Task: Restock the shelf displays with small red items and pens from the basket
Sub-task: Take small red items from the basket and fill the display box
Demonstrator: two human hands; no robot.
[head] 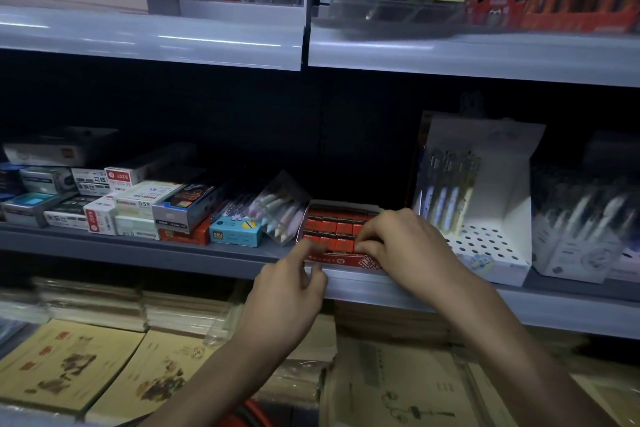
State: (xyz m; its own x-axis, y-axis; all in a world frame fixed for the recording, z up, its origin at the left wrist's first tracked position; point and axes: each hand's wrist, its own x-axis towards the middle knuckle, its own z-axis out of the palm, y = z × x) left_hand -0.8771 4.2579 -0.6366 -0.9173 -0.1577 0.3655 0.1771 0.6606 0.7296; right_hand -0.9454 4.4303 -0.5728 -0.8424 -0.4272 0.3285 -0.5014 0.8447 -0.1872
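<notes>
Now:
L hand (294,282): fingers loose, forefinger at tray (341,258) front.
R hand (398,239): pinching red box (344,244).
Risk: box jams crooked, row buckles.
Cause: tight fit.

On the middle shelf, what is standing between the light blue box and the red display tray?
In the head view, a clear plastic pack of pastel pens stands tilted between the light blue box and the red display tray, leaning over the tray's left edge.
</notes>
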